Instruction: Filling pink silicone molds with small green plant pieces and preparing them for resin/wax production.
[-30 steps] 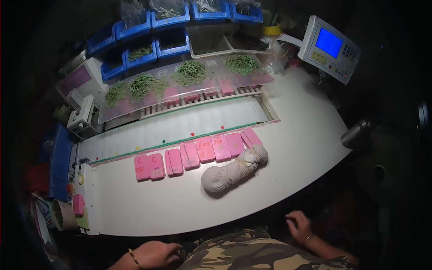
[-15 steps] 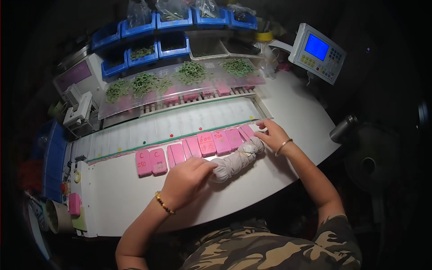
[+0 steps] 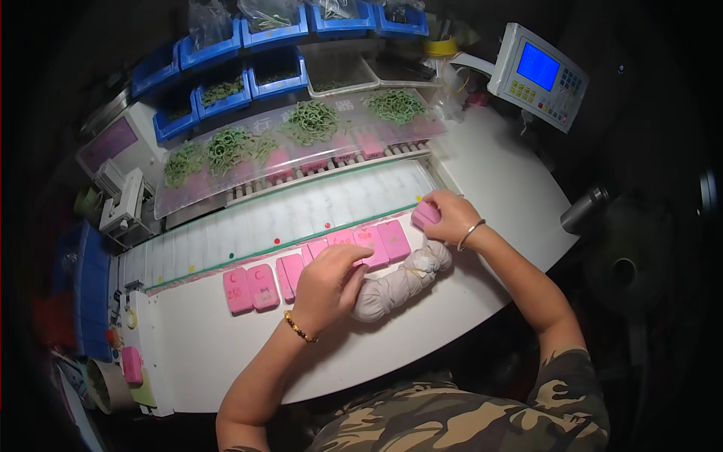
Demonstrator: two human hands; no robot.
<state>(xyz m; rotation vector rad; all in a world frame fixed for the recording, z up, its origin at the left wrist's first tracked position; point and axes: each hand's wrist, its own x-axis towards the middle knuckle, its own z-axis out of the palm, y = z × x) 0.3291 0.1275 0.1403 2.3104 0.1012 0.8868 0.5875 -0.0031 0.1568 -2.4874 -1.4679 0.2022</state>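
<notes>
My right hand (image 3: 452, 221) pinches a pink block (image 3: 426, 215), which looks like a rubber mold, at the right end of a row. Other pink blocks (image 3: 393, 239) lie side by side across the white table (image 3: 218, 354), some with red handwriting. My left hand (image 3: 329, 286) is open over the row, thumb and fingers apart, hiding part of the middle blocks. A greyish-white tied cloth bundle (image 3: 395, 286) lies slantwise between my hands, in front of the blocks. Its left end is beside my left thumb; whether they touch I cannot tell.
Behind the row runs a long glass-topped strip (image 3: 301, 213) with green edging and coloured dots. Beyond it, green ring-like pieces (image 3: 311, 123) lie in heaps on a clear sheet (image 3: 263, 169). Blue bins (image 3: 277, 71) stand at the back. A control panel (image 3: 538, 75) and dark cylinder (image 3: 584, 210) are at right.
My right hand has taken hold of the block at the row's right end and shifted it away from its neighbour. My left hand has opened and lifted off the cloth bundle's end. The view has shifted slightly.
</notes>
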